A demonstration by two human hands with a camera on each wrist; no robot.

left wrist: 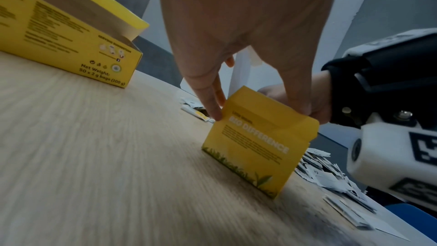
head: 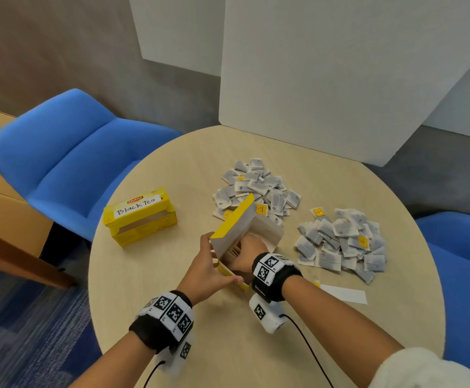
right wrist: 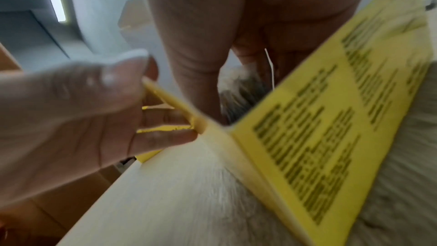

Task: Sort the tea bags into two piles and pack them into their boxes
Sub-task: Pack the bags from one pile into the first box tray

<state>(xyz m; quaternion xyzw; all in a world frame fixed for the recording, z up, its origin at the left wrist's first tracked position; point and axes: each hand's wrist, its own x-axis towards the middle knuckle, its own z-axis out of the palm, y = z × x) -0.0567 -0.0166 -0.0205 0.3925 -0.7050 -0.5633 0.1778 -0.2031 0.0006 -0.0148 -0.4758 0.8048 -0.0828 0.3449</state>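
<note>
On the round desk [head: 172, 289], working from the largest item down, I record two sorted heaps of tea bags: the far heap [head: 256, 189] behind the open box, and the right heap [head: 343, 245] well apart from it toward the desk's right edge. A second box marked "Black Tea" [head: 140, 215] lies at the left, lid ajar, its long axis running left to right across the desk, untouched by either hand.

The open box [head: 245, 242] stands near centre, mouth upward, lid flap [head: 236, 217] raised and leaning away toward the far heap. Its long axis appears to run from me toward the far right, though my hands cover much of it.

My left hand [head: 208, 270] grips the near end of that box, fingers curled over its wall; the left wrist view shows fingertips [left wrist: 214, 113] pinching the top edge. My right hand [head: 245, 253] is sunk into the mouth. The right wrist view shows a white string by its fingers and blurred tea bags below, but I cannot tell whether the fingers are closed on anything.

Judgement: packing is under way and both heaps remain large. To do this step well, I should keep the left hand bracing the box against tipping, hold the flap clear, and seat the bags upright in a row along the long axis, tags tucked in.
</note>
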